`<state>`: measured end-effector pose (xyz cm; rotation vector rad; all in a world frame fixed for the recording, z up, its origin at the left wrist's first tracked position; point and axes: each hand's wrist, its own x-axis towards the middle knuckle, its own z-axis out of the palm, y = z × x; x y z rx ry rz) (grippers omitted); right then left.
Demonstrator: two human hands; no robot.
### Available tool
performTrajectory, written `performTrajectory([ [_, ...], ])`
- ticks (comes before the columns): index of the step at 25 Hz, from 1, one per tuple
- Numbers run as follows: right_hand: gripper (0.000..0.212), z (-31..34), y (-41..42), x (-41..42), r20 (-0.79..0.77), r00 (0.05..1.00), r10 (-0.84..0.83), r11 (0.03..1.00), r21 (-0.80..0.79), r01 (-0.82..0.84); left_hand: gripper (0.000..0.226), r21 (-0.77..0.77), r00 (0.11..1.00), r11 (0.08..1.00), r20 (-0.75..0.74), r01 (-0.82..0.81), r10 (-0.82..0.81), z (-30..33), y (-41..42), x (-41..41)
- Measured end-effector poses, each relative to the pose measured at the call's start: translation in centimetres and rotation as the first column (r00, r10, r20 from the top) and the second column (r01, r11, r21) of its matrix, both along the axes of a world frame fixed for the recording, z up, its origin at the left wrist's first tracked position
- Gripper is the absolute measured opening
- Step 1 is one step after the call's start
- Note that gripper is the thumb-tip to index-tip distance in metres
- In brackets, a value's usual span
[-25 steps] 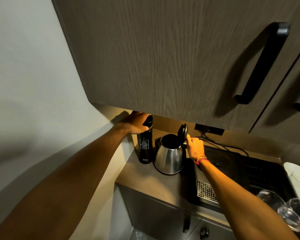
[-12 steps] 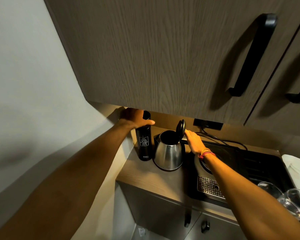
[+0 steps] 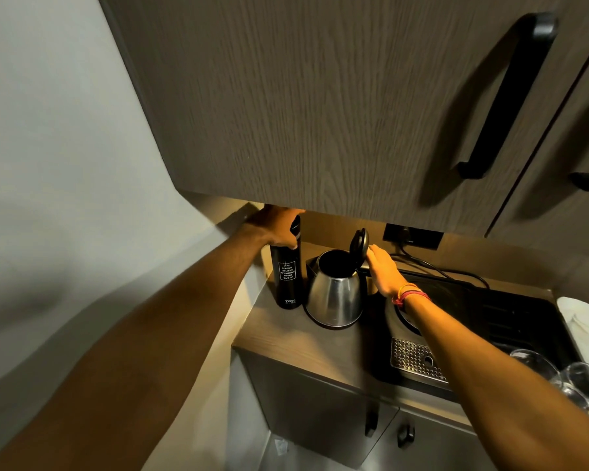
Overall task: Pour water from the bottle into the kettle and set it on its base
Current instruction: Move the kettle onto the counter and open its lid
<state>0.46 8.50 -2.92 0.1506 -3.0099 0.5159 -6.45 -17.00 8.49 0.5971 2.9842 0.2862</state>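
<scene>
A tall black bottle point(image 3: 286, 280) with white lettering stands upright on the wooden counter point(image 3: 303, 341), close to the wall corner. My left hand point(image 3: 275, 228) is wrapped around its top, partly under the upper cabinet. Right beside the bottle stands a steel kettle point(image 3: 335, 295) with its black lid point(image 3: 358, 243) flipped up and its mouth open. My right hand point(image 3: 383, 271) rests behind the lid at the kettle's handle, which it hides. Whether a base lies under the kettle I cannot tell.
A dark wood upper cabinet point(image 3: 320, 103) with black handles hangs low over the counter. A black sink unit point(image 3: 510, 317) with a perforated metal drain plate point(image 3: 413, 360) lies to the right. Upturned glasses point(image 3: 558, 375) stand at the right edge. A cable point(image 3: 432, 266) runs from a wall socket.
My left hand has kept its grip on the bottle top and the bottle still stands. My right hand stays at the raised lid. The view has shifted slightly.
</scene>
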Motion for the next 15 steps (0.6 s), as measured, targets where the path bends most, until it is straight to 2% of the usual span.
performTrajectory([
  [1, 0.043, -0.02, 0.05, 0.05, 0.012, 1.0, -0.002, 1.0, 0.022, 0.002, 0.072, -0.006, 1.0, 1.0, 0.0, 0.006, -0.006, -0.08, 0.04, -0.04],
  [4, 0.049, -0.04, 0.18, 0.09, 0.067, 0.998, -0.015, 0.999, 0.043, 0.012, 0.078, 0.068, 0.986, 0.994, -0.136, -0.088, 0.097, -0.04, 0.25, 0.47],
  [8, 0.05, -0.07, 0.19, 0.03, 0.104, 0.994, -0.024, 0.999, 0.038, 0.02, 0.076, -0.017, 0.999, 1.0, 0.042, -0.021, 0.021, -0.3, -0.2, -0.06],
  [10, 0.05, -0.11, 0.16, 0.0, 0.11, 0.993, -0.031, 0.999, 0.038, 0.027, 0.076, 0.021, 0.999, 0.998, -0.01, -0.052, 0.052, -0.48, -0.21, -0.09],
  [12, 0.051, -0.12, 0.18, 0.02, 0.118, 0.993, -0.031, 0.999, 0.038, 0.026, 0.085, 0.083, 0.99, 0.99, -0.075, -0.116, 0.123, -0.42, -0.05, 0.14],
  [15, 0.052, -0.14, 0.18, 0.01, 0.122, 0.992, -0.035, 0.999, 0.031, 0.031, 0.092, -0.027, 0.994, 0.994, -0.024, -0.108, 0.108, -0.34, -0.37, 0.06],
])
